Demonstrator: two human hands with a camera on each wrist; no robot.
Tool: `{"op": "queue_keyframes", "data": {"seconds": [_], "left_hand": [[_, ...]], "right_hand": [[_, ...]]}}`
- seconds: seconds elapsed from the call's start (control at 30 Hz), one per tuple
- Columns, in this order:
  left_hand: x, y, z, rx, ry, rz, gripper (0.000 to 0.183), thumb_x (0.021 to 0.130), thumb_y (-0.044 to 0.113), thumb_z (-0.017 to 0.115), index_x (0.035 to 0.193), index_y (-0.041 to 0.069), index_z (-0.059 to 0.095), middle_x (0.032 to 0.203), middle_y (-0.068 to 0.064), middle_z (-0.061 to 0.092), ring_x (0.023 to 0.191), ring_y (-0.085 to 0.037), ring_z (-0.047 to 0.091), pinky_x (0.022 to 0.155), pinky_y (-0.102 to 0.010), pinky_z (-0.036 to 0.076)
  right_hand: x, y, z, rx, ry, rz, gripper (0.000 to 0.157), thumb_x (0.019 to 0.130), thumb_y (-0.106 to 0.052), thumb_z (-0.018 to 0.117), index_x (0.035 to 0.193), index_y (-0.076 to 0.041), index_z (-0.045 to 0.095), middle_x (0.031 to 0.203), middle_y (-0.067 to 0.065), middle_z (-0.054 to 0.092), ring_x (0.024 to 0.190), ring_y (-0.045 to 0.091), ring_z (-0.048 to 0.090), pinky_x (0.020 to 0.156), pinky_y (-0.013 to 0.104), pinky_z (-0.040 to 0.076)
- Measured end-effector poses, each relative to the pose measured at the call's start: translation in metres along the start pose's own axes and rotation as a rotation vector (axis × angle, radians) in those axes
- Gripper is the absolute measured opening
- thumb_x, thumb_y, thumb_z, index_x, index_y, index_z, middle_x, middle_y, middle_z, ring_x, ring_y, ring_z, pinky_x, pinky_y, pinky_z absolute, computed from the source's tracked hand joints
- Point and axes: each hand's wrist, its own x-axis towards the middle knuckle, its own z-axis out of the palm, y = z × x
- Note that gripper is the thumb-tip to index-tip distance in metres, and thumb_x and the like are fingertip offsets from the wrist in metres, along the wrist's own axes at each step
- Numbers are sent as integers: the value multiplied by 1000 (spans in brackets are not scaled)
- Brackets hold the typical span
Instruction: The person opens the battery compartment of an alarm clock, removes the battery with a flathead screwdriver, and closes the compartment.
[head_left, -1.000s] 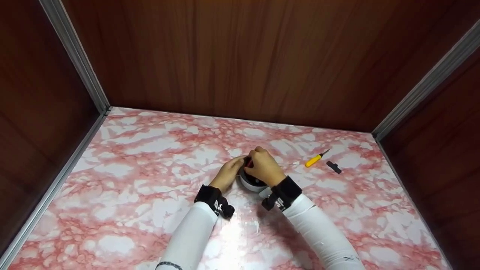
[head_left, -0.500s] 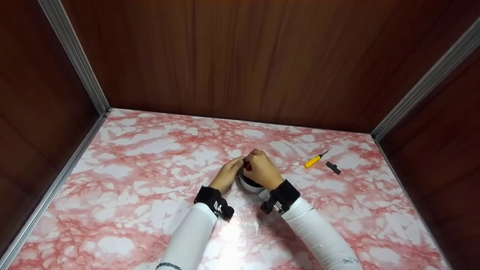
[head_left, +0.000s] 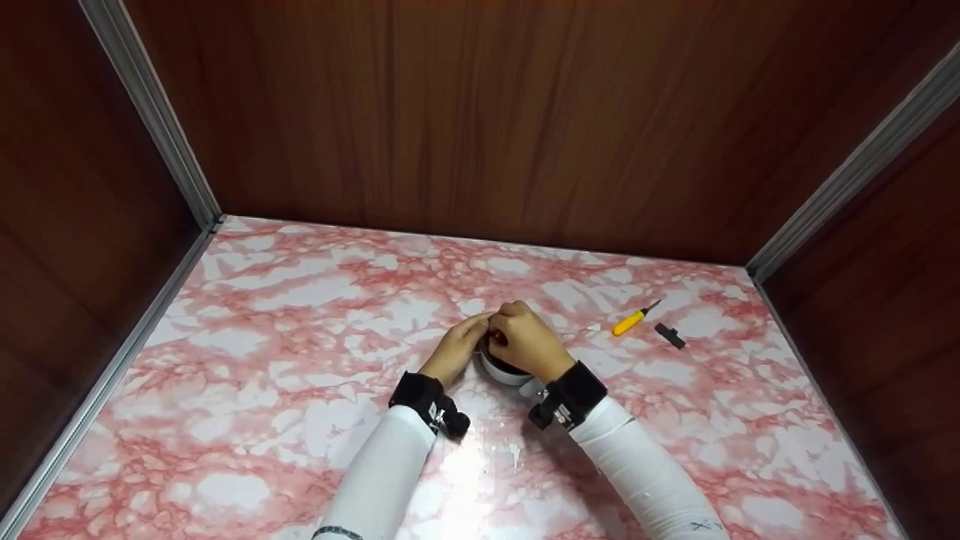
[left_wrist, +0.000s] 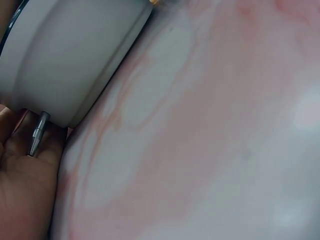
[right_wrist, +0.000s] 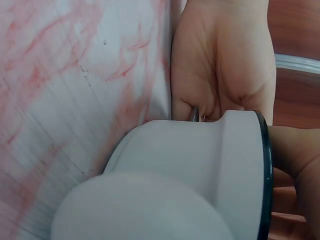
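Between the two hands stands a white round housing [head_left: 508,373] with a dark rim and dark interior. My left hand [head_left: 452,350] grips its left side, with the thumb along the rim. A metal pin [left_wrist: 39,132] sticks out of the housing near the left palm. Over the opening, my right hand [head_left: 527,341] has its fingers curled close to the left fingertips. A small red part [head_left: 498,339] shows at its thumb and forefinger, mostly hidden by the hand. On the near side of the housing, a rounded white piece [right_wrist: 135,210] bulges out in the right wrist view.
To the right lies a yellow screwdriver [head_left: 628,322], its tip pointing away. Beside it is a small black part [head_left: 670,335]. A tiny white scrap [head_left: 592,328] lies left of the screwdriver. Brown wood-grain panels [head_left: 480,127] enclose the red-and-white marbled table [head_left: 315,300].
The right hand has shifted slightly down and closer to the left fingertips, covering more of the red part. The left hand and the housing stay about where they were.
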Motion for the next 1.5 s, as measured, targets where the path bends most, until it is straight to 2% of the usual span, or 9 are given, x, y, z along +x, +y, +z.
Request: {"op": "queue_keyframes", "data": {"seconds": [0.2,0.53,0.8,1.0,1.27,1.5], "left_hand": [[0,1,0,-4,-6,9,40,109,19,46,144,0,55,149,-15,53,141,-28,45,118,-37,33],[1,-4,-1,3,7,-2,40,109,22,47,143,3,57,147,-13,55,140,-26,46,118,-37,33],[1,-3,-2,-15,8,-14,40,110,19,46,144,-1,54,147,-14,54,138,-27,48,116,-37,36],[2,-2,-1,-3,2,-17,41,110,19,45,145,-2,53,148,-15,53,139,-28,46,117,-37,35],[1,2,0,34,14,-26,41,110,21,46,144,0,54,148,-16,53,140,-29,46,118,-38,34],[1,-2,0,-10,22,-26,41,109,19,47,144,-1,54,148,-17,53,141,-30,44,119,-38,32]], "right_hand": [[-1,-2,0,16,40,38,6,75,0,74,77,0,68,78,9,58,77,28,58,69,36,56],[-5,2,-1,45,61,60,14,79,-5,79,88,2,72,85,12,62,80,28,61,71,38,58],[-8,5,2,41,83,24,5,82,-7,76,84,-3,73,89,10,62,82,26,59,73,35,57],[-9,5,2,24,61,12,3,83,-7,75,84,-4,75,93,9,67,90,28,60,82,36,56],[-10,-1,3,62,89,61,6,83,-2,75,88,-1,77,96,12,70,92,32,61,84,39,56],[-13,-1,3,49,144,98,5,83,-2,76,88,-2,76,95,12,69,91,32,61,83,40,56]]}}
